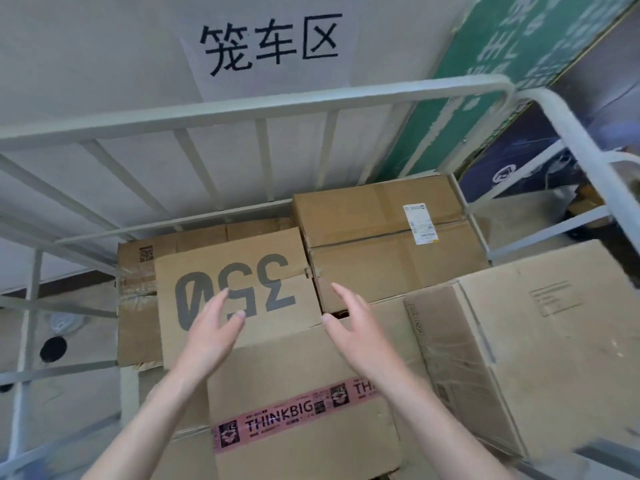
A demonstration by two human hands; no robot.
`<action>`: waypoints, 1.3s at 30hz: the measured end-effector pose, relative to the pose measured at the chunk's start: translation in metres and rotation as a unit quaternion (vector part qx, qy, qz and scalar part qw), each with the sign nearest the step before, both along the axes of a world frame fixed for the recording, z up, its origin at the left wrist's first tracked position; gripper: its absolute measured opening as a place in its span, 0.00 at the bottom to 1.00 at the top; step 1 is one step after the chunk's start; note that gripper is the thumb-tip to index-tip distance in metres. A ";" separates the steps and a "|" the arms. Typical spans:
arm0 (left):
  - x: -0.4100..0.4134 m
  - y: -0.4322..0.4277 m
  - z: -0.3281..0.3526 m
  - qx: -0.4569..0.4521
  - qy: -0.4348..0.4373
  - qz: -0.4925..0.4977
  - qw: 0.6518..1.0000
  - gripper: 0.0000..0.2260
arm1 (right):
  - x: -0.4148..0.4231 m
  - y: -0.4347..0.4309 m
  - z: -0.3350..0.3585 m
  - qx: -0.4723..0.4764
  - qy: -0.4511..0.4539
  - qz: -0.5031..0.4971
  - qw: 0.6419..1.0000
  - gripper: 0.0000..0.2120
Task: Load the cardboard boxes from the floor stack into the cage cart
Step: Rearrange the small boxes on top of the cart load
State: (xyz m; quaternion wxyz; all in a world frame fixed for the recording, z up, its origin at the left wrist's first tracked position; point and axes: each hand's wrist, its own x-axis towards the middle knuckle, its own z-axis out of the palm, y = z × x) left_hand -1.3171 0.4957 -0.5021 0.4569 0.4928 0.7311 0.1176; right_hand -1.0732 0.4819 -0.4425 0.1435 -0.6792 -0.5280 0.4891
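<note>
While left hand (213,329) and right hand (351,325) hover spread and empty, squaring the 350 box (242,271) against the labelled box (363,216) should tighten the cage cart (242,110) load.

Wht wall (86,46), paper sign (242,81), grn board (519,46)

Shot from a single wide-angle camera worn on the head, close above the near side of the white tubular-metal cage cart (242,110), angled forward and down into it. Taking in, behind the cart's far side, the pale wall (86,64) and black-lettered white paper sign (270,77) at top.
</note>
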 end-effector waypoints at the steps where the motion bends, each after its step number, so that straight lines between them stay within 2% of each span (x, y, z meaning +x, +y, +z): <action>1: 0.026 -0.010 0.020 0.005 -0.026 -0.012 1.000 0.29 | 0.012 -0.009 0.017 0.013 0.002 0.000 1.000 0.27; 4: 0.112 -0.042 0.076 0.010 -0.101 -0.028 0.994 0.28 | 0.056 -0.036 0.061 0.046 -0.014 -0.006 0.999 0.26; 8: 0.215 -0.083 0.124 -0.016 -0.190 -0.003 0.982 0.28 | 0.145 -0.066 0.098 0.107 -0.070 -0.044 0.991 0.26; 14: 0.330 -0.121 0.143 -0.069 -0.246 0.064 0.965 0.43 | 0.305 -0.102 0.105 0.091 -0.172 -0.149 0.969 0.28; 19: 0.386 -0.122 0.133 -0.084 -0.255 0.111 0.957 0.53 | 0.389 -0.105 0.076 0.042 -0.219 -0.164 0.961 0.33; 25: 0.407 -0.117 0.121 -0.076 -0.223 0.140 0.962 0.53 | 0.425 -0.077 0.034 -0.019 -0.182 -0.136 0.974 0.42; 28: 0.409 -0.119 0.120 -0.083 -0.209 0.134 0.965 0.54 | 0.433 -0.075 0.018 -0.029 -0.222 -0.105 0.969 0.46; 31: 0.413 -0.123 0.117 -0.083 -0.189 0.123 0.971 0.56 | 0.434 -0.082 0.011 -0.008 -0.245 -0.098 0.965 0.47; 33: 0.417 -0.126 0.115 -0.077 -0.179 0.121 0.973 0.56 | 0.431 -0.087 0.016 -0.005 -0.245 -0.107 0.964 0.48; 36: 0.412 -0.128 0.121 -0.074 -0.210 0.150 0.963 0.53 | 0.421 -0.092 0.040 -0.013 -0.216 -0.136 0.967 0.48; 39: 0.380 -0.133 0.144 -0.057 -0.222 0.167 0.959 0.50 | 0.394 -0.106 0.072 0.041 -0.236 -0.146 0.960 0.47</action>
